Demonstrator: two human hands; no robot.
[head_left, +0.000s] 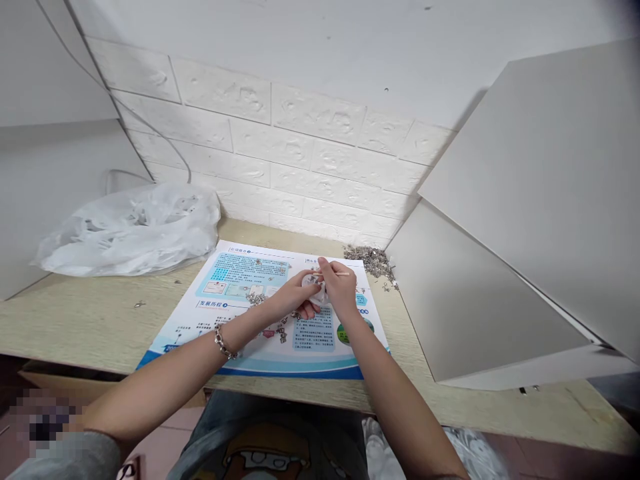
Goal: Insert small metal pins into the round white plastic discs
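Forearms [165,377] reach over a poster [260,363] on the counter [85,327]; left hand [295,293] and right hand [340,283] close around a white bundle [316,291], steadying it beside a stick [343,273].

Faux-brick wall panel [280,147] behind the table [85,327], thin cable [160,137] running down it to the L. Big crumpled white plastic bag [130,230] on table L, just beside the printed blue & white poster sheet [235,280]. Tiny metal bit [139,304] sits on table nr the bag. Large pale boards [530,200] lean in on R. Below table edge: jeans w/ cartoon print [270,433], pinkish floor tiles [165,427], crumpled white stuff [385,443], unclear what.
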